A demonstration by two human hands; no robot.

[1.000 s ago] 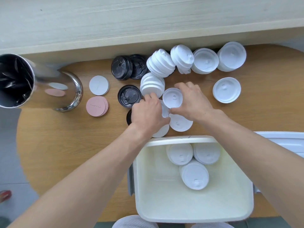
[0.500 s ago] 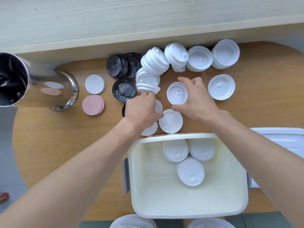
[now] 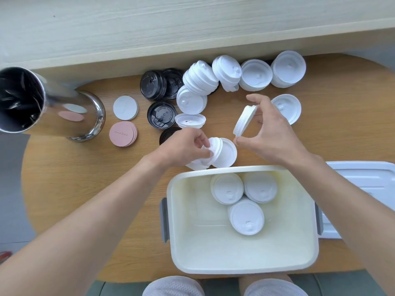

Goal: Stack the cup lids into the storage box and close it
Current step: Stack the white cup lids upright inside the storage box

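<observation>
Right hand (image 3: 271, 133) was found to have raised one white lid (image 3: 245, 120) on edge off the worktop (image 3: 64, 189), pinched; left hand (image 3: 183, 146) gripped a small lid stack (image 3: 218, 152). Transfer to the storage box (image 3: 241, 268) was judged imminent.

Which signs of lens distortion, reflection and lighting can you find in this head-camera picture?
Head view: the wide lens bows the table edge and stretches the forearms; the steel bin mirrors the white and pink discs beside it; soft, even light leaves only faint shadows; the right hand and its tilted lid look sharp.
</observation>
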